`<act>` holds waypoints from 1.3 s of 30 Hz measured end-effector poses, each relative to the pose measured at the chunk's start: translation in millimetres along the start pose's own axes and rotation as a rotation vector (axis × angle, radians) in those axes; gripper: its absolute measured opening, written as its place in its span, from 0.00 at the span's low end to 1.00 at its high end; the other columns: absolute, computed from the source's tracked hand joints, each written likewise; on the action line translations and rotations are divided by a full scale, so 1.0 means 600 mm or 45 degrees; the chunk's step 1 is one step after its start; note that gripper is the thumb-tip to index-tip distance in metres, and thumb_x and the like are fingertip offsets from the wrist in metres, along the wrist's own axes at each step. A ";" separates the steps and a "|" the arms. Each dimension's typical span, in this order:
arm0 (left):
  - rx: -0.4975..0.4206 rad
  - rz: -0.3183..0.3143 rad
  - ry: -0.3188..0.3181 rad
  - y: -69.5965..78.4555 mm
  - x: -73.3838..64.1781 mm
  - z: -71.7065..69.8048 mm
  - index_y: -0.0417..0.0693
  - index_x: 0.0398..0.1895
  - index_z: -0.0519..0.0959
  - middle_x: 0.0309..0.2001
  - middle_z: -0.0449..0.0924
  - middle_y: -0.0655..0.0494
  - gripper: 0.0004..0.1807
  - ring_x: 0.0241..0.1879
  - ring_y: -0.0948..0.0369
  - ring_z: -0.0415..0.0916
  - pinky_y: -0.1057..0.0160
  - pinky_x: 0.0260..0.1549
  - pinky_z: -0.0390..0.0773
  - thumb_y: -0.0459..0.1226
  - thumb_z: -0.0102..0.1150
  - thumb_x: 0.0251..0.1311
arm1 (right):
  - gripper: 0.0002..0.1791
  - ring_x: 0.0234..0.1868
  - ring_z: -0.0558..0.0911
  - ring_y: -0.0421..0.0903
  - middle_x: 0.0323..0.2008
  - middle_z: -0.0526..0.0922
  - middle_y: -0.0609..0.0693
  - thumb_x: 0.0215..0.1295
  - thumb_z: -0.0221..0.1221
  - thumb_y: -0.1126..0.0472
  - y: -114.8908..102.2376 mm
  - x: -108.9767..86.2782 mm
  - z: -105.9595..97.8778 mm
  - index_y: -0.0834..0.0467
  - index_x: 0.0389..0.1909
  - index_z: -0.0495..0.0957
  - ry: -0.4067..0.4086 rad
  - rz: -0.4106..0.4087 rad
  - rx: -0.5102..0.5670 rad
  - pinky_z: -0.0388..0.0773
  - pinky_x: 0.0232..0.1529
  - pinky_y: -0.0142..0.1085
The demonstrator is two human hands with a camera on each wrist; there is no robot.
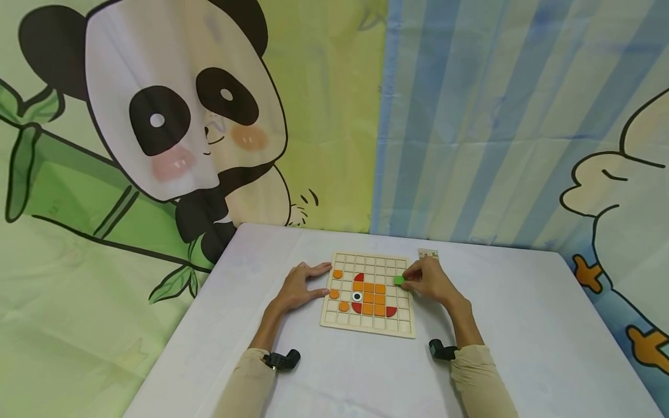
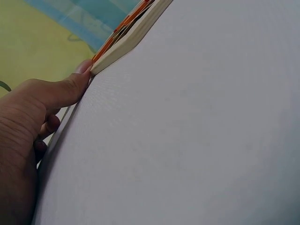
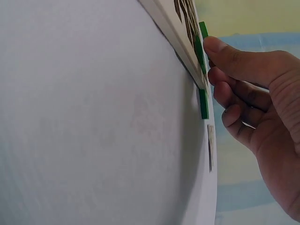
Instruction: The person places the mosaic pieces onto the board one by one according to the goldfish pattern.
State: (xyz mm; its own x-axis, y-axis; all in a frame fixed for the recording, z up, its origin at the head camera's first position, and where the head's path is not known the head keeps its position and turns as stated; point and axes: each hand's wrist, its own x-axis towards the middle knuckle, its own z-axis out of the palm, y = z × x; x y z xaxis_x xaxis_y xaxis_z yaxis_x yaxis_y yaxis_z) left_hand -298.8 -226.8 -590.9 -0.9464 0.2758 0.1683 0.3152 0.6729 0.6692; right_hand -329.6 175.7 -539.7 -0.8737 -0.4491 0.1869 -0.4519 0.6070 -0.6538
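A pale wooden grid board lies on the white table, with orange, red and eye-marked tiles forming a fish-like figure. My right hand pinches a green tile between thumb and fingers over the board's right side. More green shows under the thumb in the right wrist view, and another green piece is low beside the board's edge. My left hand is spread at the left edge, thumb tip against the board's side and index finger reaching the edge farther up.
Round orange tiles sit in the board's left columns. A small patterned card lies behind the right hand. The white table reaches back to printed curtains with a panda and stripes.
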 end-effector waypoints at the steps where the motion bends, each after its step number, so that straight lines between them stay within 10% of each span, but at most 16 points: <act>1: 0.000 0.002 0.002 0.000 0.000 0.000 0.65 0.75 0.79 0.77 0.77 0.69 0.39 0.43 0.61 0.67 0.57 0.51 0.65 0.49 0.82 0.59 | 0.12 0.30 0.81 0.40 0.32 0.92 0.53 0.57 0.80 0.69 0.000 0.002 0.003 0.68 0.40 0.92 0.003 -0.006 0.007 0.79 0.33 0.32; 39: 0.000 -0.012 -0.015 -0.001 0.001 -0.001 0.65 0.76 0.78 0.77 0.77 0.67 0.40 0.42 0.60 0.65 0.58 0.49 0.63 0.50 0.82 0.59 | 0.17 0.32 0.83 0.42 0.33 0.91 0.55 0.55 0.82 0.66 -0.008 0.014 0.005 0.68 0.44 0.92 0.021 -0.005 -0.035 0.80 0.35 0.34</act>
State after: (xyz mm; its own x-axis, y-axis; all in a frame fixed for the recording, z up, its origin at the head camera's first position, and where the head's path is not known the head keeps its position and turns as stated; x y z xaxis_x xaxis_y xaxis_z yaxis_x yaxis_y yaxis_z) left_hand -299.8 -227.3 -590.7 -0.9483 0.2777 0.1533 0.3062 0.6753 0.6709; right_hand -334.3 166.9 -537.0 -0.8745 -0.4410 0.2018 -0.4602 0.6232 -0.6324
